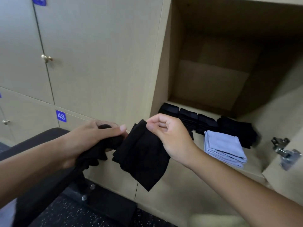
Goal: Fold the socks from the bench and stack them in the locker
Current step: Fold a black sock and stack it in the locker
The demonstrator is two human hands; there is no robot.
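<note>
My right hand (170, 135) pinches the top corner of a folded black sock (144, 158), which hangs in the air in front of the open locker (213, 82). My left hand (98, 136) grips a bunch of loose black socks (91, 158) just left of it, above the black bench (41, 161). On the locker floor lie several stacks of folded black socks (205, 122) in a row, with a stack of folded light blue socks (224, 149) in front of them.
Closed beige locker doors fill the left, one with a brass knob (46, 58) and a blue number plate 48 (61, 116). The open door's metal hinge (285, 153) juts out at the right. Dark speckled floor lies below.
</note>
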